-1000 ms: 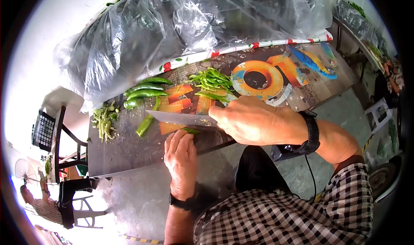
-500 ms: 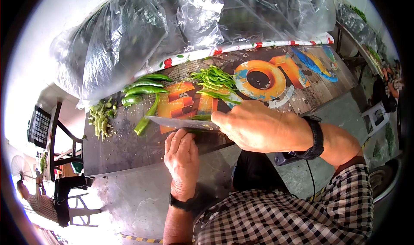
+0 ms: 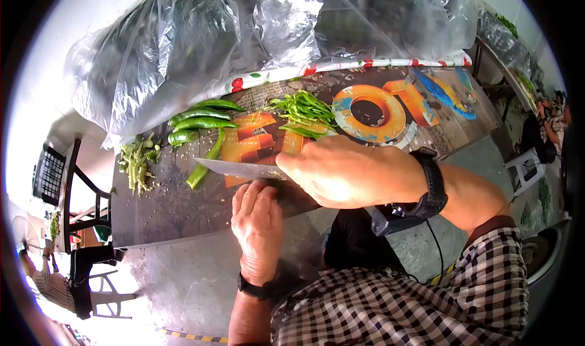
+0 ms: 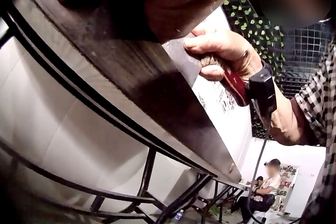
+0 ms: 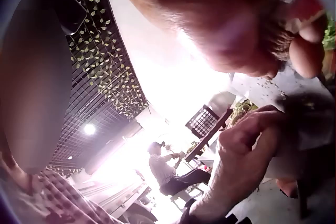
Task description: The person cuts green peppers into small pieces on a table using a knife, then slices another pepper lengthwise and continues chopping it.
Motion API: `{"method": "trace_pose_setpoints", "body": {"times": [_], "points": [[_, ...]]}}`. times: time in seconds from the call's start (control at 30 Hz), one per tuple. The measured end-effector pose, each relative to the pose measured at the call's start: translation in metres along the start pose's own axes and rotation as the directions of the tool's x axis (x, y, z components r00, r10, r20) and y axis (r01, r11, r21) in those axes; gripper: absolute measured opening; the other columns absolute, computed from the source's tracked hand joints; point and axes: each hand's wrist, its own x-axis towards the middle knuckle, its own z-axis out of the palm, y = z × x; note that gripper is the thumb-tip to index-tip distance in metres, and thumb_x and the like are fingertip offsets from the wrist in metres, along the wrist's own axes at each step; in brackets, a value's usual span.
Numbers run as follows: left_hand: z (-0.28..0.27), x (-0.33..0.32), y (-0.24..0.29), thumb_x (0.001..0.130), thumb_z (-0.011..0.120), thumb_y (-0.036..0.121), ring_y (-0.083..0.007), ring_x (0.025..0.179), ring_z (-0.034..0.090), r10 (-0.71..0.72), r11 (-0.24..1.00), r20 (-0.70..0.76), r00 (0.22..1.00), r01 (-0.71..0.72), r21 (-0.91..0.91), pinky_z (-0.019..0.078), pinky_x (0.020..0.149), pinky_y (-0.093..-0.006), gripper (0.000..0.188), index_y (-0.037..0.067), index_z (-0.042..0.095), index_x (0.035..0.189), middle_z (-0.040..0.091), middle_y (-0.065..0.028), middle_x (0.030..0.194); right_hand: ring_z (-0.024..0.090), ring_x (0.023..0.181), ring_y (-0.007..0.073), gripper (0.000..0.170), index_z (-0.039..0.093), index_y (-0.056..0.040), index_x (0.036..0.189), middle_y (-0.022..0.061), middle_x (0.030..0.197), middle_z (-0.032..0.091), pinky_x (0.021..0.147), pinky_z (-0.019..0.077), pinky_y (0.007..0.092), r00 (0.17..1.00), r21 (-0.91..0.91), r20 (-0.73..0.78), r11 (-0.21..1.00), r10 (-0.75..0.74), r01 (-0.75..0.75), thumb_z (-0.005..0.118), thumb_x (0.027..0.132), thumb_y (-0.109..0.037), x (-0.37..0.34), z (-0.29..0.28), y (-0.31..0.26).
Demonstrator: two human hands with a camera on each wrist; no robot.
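Observation:
My right hand (image 3: 350, 169) grips a kitchen knife (image 3: 244, 170) over the table; its red handle (image 4: 236, 86) shows in the left wrist view. The broad blade points left, just beyond my left knuckles. My left hand (image 3: 257, 224) is at the near table edge, fingers curled down onto a green pepper, which blade and fingers now hide. Past the blade lies a long green pepper piece (image 3: 205, 166). Several whole green peppers (image 3: 204, 123) sit behind it. Thin green strips (image 3: 303, 109) are heaped near the middle, and pale pepper scraps (image 3: 139, 164) lie at the left.
Clear plastic sheeting (image 3: 201, 47) covers a bulky row along the table's (image 3: 158, 215) back. A black crate (image 3: 50, 174) stands on another table at the left, where a person (image 3: 58, 285) sits. A cable (image 3: 436, 248) hangs from my right wrist.
My right hand and the knife have shifted left. The green pepper seen at my left fingertips earlier is now hidden. My left hand stays nearly in place; the view has shifted slightly.

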Motion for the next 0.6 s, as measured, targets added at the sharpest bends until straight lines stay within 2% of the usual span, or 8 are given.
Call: {"method": "trace_pose_setpoints", "body": {"times": [0.1, 0.27, 0.37, 0.4, 0.5, 0.57, 0.6], "points": [[0.0, -0.001, 0.002, 0.074, 0.063, -0.003, -0.0345, 0.1, 0.061, 0.001, 1.0, -0.007, 1.0, -0.001, 0.003, 0.0505, 0.088, -0.0421, 0.018, 0.001, 0.067, 0.091, 0.066, -0.0133, 0.103, 0.059, 0.058, 0.0373, 0.013, 0.049, 0.0018, 0.087, 0.0188, 0.064, 0.055, 0.051, 0.0462, 0.0446, 1.0, -0.018, -0.004, 0.999, -0.028, 0.028, 0.057, 0.085, -0.008, 0.007, 0.005, 0.001], [0.002, -0.002, 0.002, 0.076, 0.063, -0.002, -0.0343, 0.101, 0.06, -0.001, 1.0, -0.023, 1.0, 0.002, 0.014, 0.0495, 0.089, -0.0428, 0.017, 0.002, 0.067, 0.091, 0.066, -0.0131, 0.102, 0.066, 0.064, 0.0324, 0.01, 0.058, 0.0006, 0.084, 0.02, 0.071, 0.064, 0.056, 0.0519, 0.0412, 0.995, -0.136, 0.01, 0.986, 0.095, -0.093, 0.06, 0.079, -0.008, 0.013, 0.011, -0.01], [0.003, -0.002, 0.004, 0.076, 0.062, -0.002, -0.034, 0.101, 0.06, 0.006, 0.999, -0.024, 1.0, -0.005, 0.038, 0.049, 0.089, -0.0427, 0.016, 0.002, 0.067, 0.091, 0.066, -0.0129, 0.102, 0.066, 0.063, 0.0339, 0.011, 0.058, 0.0012, 0.085, 0.0193, 0.069, 0.063, 0.056, 0.0522, 0.0411, 0.999, -0.077, -0.044, 0.997, 0.02, -0.023, 0.06, 0.079, -0.008, 0.013, 0.021, -0.001], [0.003, -0.002, 0.004, 0.076, 0.062, -0.001, -0.0339, 0.101, 0.06, 0.005, 0.999, -0.023, 1.0, -0.004, 0.042, 0.0488, 0.089, -0.0426, 0.016, 0.002, 0.067, 0.091, 0.066, -0.0129, 0.102, 0.066, 0.064, 0.0341, 0.01, 0.058, 0.0014, 0.083, 0.0183, 0.067, 0.063, 0.056, 0.0518, 0.0418, 0.999, -0.035, -0.016, 0.999, 0.04, -0.04, 0.06, 0.079, -0.008, 0.014, 0.018, -0.001], [0.003, -0.002, 0.003, 0.076, 0.062, -0.001, -0.0339, 0.1, 0.06, 0.013, 0.999, -0.018, 1.0, -0.012, 0.048, 0.0489, 0.089, -0.0423, 0.015, 0.002, 0.066, 0.09, 0.066, -0.0125, 0.102, 0.066, 0.064, 0.0336, 0.01, 0.056, 0.0016, 0.084, 0.0184, 0.066, 0.062, 0.056, 0.0514, 0.0435, 0.996, -0.058, -0.09, 0.998, 0.005, -0.01, 0.06, 0.08, -0.007, 0.006, 0.021, 0.001], [0.004, -0.004, -0.003, 0.076, 0.063, -0.001, -0.0337, 0.099, 0.06, 0.026, 0.997, -0.022, 0.999, -0.024, 0.066, 0.0491, 0.088, -0.0417, 0.015, 0.002, 0.066, 0.091, 0.066, -0.0118, 0.102, 0.065, 0.062, 0.035, 0.011, 0.053, 0.0013, 0.087, 0.019, 0.064, 0.059, 0.055, 0.0502, 0.0449, 0.998, -0.027, -0.052, 0.999, 0.032, -0.033, 0.059, 0.082, -0.007, -0.008, 0.013, 0.0], [0.003, -0.003, -0.002, 0.076, 0.063, -0.002, -0.0335, 0.098, 0.06, 0.024, 0.998, -0.021, 1.0, -0.022, 0.061, 0.0493, 0.087, -0.0416, 0.015, 0.002, 0.066, 0.091, 0.066, -0.0115, 0.101, 0.063, 0.061, 0.037, 0.011, 0.05, 0.001, 0.089, 0.0189, 0.064, 0.058, 0.055, 0.0497, 0.0459, 0.987, -0.021, -0.153, 0.999, -0.048, 0.046, 0.057, 0.084, -0.006, -0.02, 0.016, 0.008]]}}
